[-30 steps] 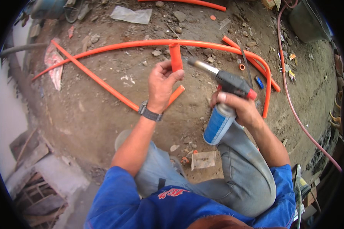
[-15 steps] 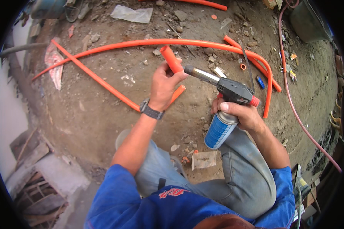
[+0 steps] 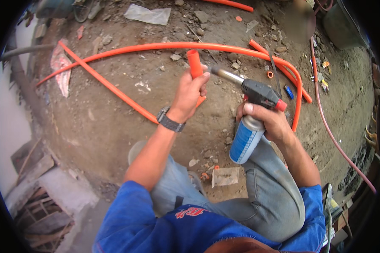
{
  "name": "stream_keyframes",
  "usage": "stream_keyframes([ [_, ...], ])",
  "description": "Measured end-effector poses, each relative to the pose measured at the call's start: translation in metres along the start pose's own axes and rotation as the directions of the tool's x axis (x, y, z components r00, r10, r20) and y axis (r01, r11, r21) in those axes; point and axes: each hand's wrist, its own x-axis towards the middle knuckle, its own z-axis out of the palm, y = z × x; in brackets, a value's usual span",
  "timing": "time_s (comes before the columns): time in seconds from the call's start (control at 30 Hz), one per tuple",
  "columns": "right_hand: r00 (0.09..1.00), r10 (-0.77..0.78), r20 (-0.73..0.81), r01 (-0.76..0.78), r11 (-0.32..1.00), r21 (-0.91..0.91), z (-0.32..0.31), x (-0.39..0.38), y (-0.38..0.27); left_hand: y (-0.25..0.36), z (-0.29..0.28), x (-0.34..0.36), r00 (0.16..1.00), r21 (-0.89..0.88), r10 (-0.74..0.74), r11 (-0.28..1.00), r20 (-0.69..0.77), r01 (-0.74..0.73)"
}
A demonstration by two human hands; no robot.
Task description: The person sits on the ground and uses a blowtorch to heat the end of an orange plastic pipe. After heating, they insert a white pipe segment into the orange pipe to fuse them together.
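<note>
My left hand (image 3: 191, 90), with a dark watch on its wrist, is closed round a short orange plastic pipe (image 3: 194, 63). The pipe's open end points up and away from me. In my right hand (image 3: 264, 119) is a gas blowtorch (image 3: 264, 95) with a blue canister, gripped just under its black head. Its metal nozzle tilts toward the pipe and ends a short way right of it. No flame can be made out. Behind my left wrist lies part of a long orange pipe (image 3: 109, 88).
A long bent orange pipe (image 3: 173, 45) crosses the dirt ahead. Near its right bend lie a small orange ring (image 3: 270, 74) and a blue lighter (image 3: 288, 91). A pinkish hose (image 3: 325, 114) runs down the right. Clear plastic (image 3: 147, 14) lies far off; a bucket (image 3: 346, 25) stands far right.
My left hand has shifted slightly right and turned the pipe more upright. The torch has moved a little right, and a small gap now shows between nozzle and pipe.
</note>
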Motion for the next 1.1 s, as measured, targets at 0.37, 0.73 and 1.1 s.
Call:
stream_keyframes([
  [0.37,0.999,0.03,0.031,-0.029,0.999,-0.022,0.002,-0.008,-0.005,0.002,0.01,-0.003,0.918,0.697,0.37,0.696,-0.146,-0.17],
  [0.73,0.999,0.031,-0.012,-0.031,0.999,-0.023,0.001,0.005,-0.006,-0.006,0.007,-0.005,0.856,0.718,0.491,0.654,-0.162,-0.24],
  [1.1,0.982,-0.165,0.095,0.14,0.964,0.226,0.007,0.048,-0.02,-0.037,0.026,-0.043,0.917,0.123,0.245,0.947,0.315,-0.295],
])
